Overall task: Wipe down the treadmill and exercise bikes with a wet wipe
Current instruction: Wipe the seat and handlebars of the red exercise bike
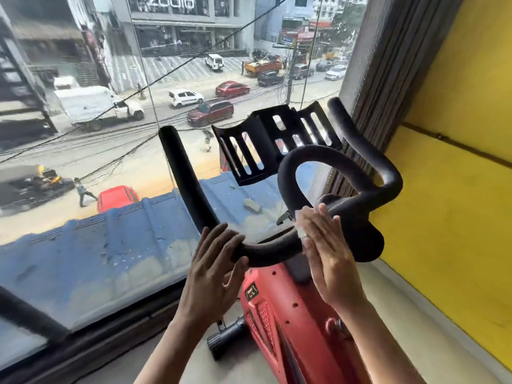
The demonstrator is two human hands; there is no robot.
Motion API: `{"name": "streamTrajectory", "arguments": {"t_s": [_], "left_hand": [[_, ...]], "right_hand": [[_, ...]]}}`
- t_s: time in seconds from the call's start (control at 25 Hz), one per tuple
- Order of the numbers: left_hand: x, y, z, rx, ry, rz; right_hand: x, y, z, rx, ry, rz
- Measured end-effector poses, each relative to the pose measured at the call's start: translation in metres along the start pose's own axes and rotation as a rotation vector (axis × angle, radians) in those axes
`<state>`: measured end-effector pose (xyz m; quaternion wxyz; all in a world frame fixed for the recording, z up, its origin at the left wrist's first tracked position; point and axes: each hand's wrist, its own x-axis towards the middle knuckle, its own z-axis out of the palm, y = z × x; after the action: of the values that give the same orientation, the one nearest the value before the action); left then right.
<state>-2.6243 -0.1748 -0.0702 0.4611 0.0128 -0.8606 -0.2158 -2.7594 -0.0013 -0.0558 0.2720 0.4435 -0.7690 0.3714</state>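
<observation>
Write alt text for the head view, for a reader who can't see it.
The person's right hand presses a wet wipe flat against the black handlebar of a red exercise bike, while the left hand rests on the bar's left bend. A window ahead overlooks a busy street.

Red frame on the exercise bike (pixel 279 314) — black handlebars (pixel 188 184) and a black slotted tablet holder (pixel 263 151). The wet wipe (pixel 299 221) is white. Beside it the wall (pixel 457 189) is bright yellow — the ribbed roof (pixel 110 245) outside, blue.
</observation>
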Motion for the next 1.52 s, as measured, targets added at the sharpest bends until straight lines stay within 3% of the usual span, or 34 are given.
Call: {"name": "streamTrajectory", "arguments": {"t_s": [0.12, 0.2, 0.28, 0.4, 0.52, 0.64, 0.68, 0.8, 0.92, 0.96, 1.08, 1.12, 1.28, 1.36, 1.44, 1.52], "left_hand": [[-0.001, -0.001, 0.001, -0.014, 0.012, -0.010], [-0.001, -0.002, 0.004, 0.001, 0.017, -0.008], [-0.002, -0.003, 0.004, 0.014, 0.017, -0.003], [-0.004, -0.003, 0.004, 0.016, 0.012, 0.007], [-0.002, -0.005, 0.004, 0.027, 0.017, 0.013], [-0.003, -0.007, 0.003, 0.026, 0.016, 0.034], [-0.003, -0.008, 0.003, 0.026, 0.012, 0.040], [-0.002, -0.009, 0.003, 0.017, 0.005, 0.043], [-0.001, -0.009, 0.003, 0.016, 0.009, 0.044], [-0.002, -0.009, 0.003, 0.014, 0.014, 0.047], [-0.002, -0.009, 0.004, 0.015, 0.017, 0.053], [-0.001, -0.008, 0.004, 0.015, 0.013, 0.054], [0.000, -0.007, 0.005, 0.018, 0.028, 0.046], [-0.001, -0.006, 0.005, 0.016, 0.031, 0.042], [-0.001, -0.006, 0.006, 0.019, 0.025, 0.037], [-0.002, -0.008, 0.005, 0.024, 0.006, 0.033]], "right_hand": [[-0.014, -0.043, 0.023, 0.082, 0.021, 0.056], [-0.023, -0.054, 0.028, 0.050, -0.039, -0.178], [-0.012, -0.024, 0.017, -0.023, -0.020, -0.248], [-0.003, 0.006, 0.002, -0.014, 0.101, -0.001], [-0.013, -0.039, 0.024, 0.104, 0.103, 0.107], [-0.024, -0.051, 0.033, 0.025, -0.046, -0.224], [-0.020, -0.035, 0.027, -0.011, -0.037, -0.257], [-0.002, 0.005, 0.001, -0.002, 0.082, -0.026], [-0.008, -0.020, 0.013, 0.109, 0.149, 0.184], [-0.015, -0.037, 0.023, 0.129, 0.123, 0.181], [-0.029, -0.047, 0.028, 0.027, -0.032, -0.157], [-0.025, -0.033, 0.021, -0.016, -0.037, -0.194], [-0.010, -0.005, 0.004, 0.070, 0.126, 0.124], [-0.016, -0.027, 0.016, 0.093, 0.139, 0.172], [-0.025, -0.052, 0.029, 0.104, 0.055, 0.064], [-0.028, -0.054, 0.025, 0.003, -0.083, -0.172]]}}
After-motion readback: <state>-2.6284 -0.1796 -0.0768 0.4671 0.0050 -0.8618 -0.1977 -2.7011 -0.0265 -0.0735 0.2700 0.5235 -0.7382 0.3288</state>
